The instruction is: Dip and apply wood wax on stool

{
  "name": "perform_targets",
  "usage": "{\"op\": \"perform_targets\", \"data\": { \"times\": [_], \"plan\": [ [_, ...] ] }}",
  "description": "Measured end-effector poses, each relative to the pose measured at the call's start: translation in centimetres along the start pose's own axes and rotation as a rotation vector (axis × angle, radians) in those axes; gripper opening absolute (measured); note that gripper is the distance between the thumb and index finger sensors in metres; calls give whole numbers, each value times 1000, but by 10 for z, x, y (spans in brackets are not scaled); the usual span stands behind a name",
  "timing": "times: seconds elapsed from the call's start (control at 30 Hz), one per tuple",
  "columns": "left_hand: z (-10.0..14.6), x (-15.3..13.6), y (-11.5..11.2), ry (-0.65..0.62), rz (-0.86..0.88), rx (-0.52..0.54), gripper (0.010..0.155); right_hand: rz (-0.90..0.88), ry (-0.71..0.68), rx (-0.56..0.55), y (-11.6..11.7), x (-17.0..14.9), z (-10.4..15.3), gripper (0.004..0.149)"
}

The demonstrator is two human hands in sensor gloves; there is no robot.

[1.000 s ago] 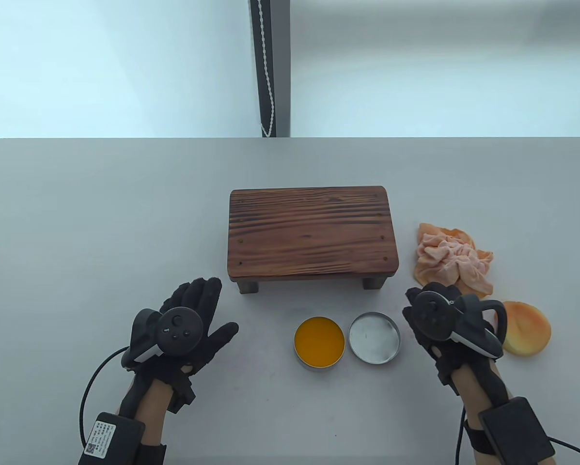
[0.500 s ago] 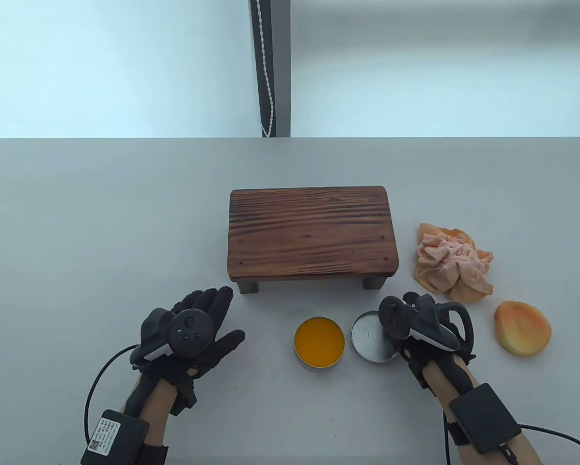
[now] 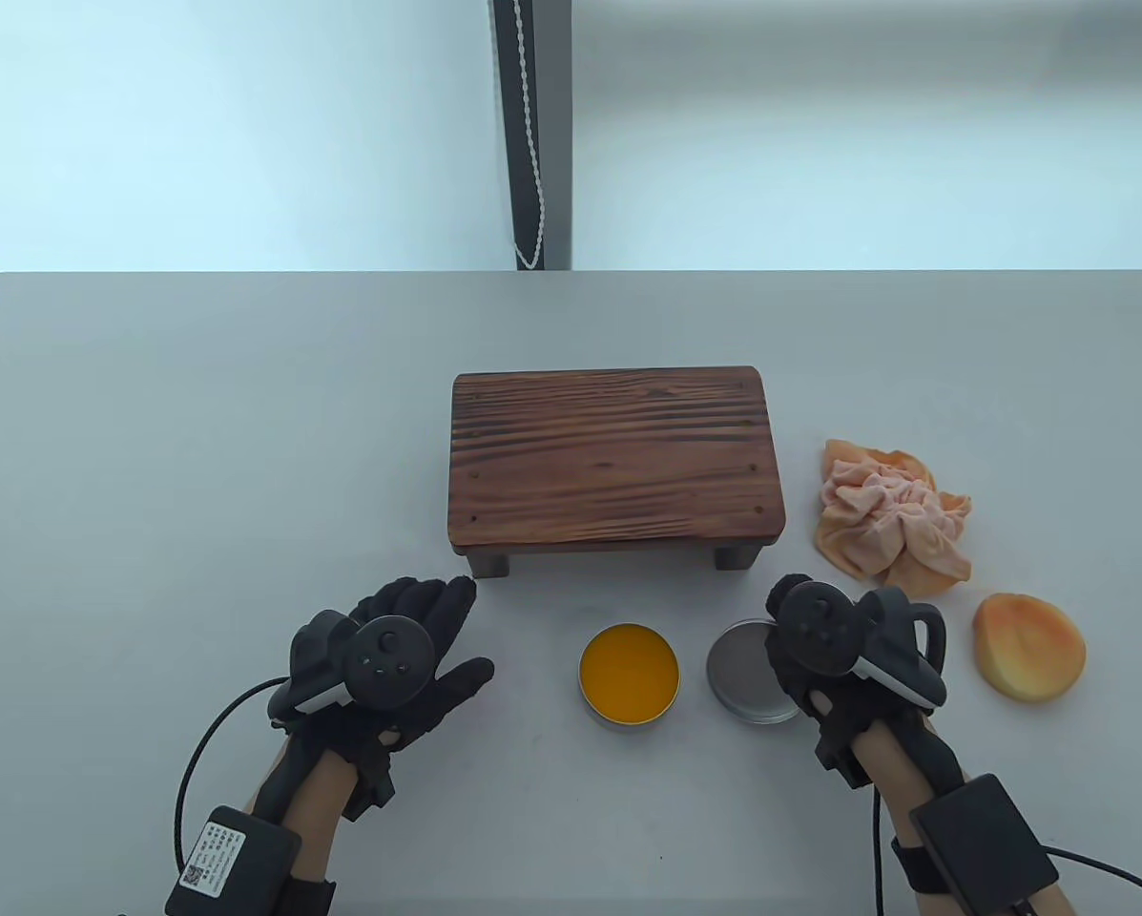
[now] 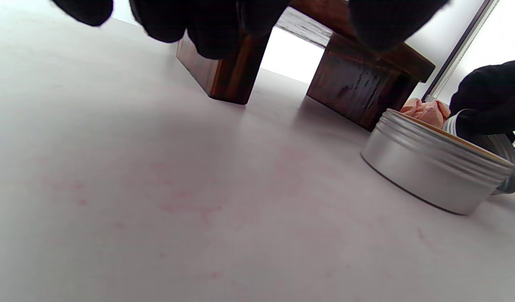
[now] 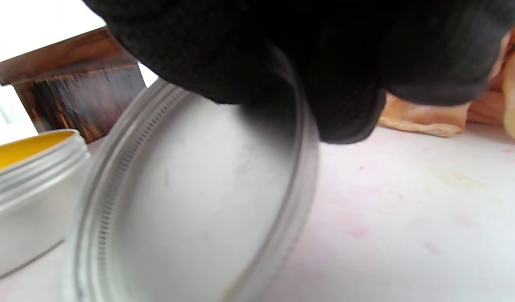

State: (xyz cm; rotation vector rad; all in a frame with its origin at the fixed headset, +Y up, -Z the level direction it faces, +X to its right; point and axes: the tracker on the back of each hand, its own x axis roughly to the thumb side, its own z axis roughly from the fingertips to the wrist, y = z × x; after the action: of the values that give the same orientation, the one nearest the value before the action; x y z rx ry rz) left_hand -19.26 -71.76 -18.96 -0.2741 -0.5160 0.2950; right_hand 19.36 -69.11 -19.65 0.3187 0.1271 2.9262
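Note:
The dark wooden stool [image 3: 616, 458] stands mid-table. In front of it sits an open tin of orange wax [image 3: 628, 673], with its metal lid [image 3: 742, 673] right beside it. My right hand [image 3: 782, 611] grips the lid's right side. In the right wrist view the fingers [image 5: 324, 63] hold the lid [image 5: 198, 188] tilted up off the table, its inside showing, next to the tin [image 5: 27, 184]. My left hand [image 3: 442, 620] is open and empty, low over the table left of the tin, its fingers [image 4: 207, 29] near the stool's front-left leg [image 4: 228, 79].
A crumpled peach cloth [image 3: 890, 520] lies right of the stool. A round orange sponge [image 3: 1028, 647] lies in front of it, just right of my right hand. The table's far edge runs behind the stool.
My right hand moved left from the sponge to the lid, took hold of it and tipped it. My left hand crept forward and right towards the stool leg.

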Motion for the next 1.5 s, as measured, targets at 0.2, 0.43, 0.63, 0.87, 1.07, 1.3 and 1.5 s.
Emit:
{"op": "perform_targets", "data": {
  "times": [0.2, 0.43, 0.63, 0.87, 1.07, 1.3, 1.5],
  "plan": [
    [-3, 17, -6, -51, 2, -47, 92, 4, -135, -92, -12, 9, 14, 58],
    [-24, 62, -24, -113, -40, -167, 114, 68, -184, -275, -9, 33, 17, 50],
    [-49, 79, -34, -69, 22, -295, 117, 159, -248, -313, -3, 66, 14, 51],
    [-58, 85, -49, -71, -63, -219, 97, 149, -346, -304, 19, 79, 11, 54],
    [-62, 79, -51, -106, -57, -131, 77, 104, -442, -210, 36, 89, 17, 61],
    [-60, 78, -51, -116, -43, -130, 83, -10, -546, -114, 35, 92, 26, 43],
    [-59, 77, -52, -119, -30, -129, 86, -110, -498, 90, 41, 90, 10, 66]
  ]
}}
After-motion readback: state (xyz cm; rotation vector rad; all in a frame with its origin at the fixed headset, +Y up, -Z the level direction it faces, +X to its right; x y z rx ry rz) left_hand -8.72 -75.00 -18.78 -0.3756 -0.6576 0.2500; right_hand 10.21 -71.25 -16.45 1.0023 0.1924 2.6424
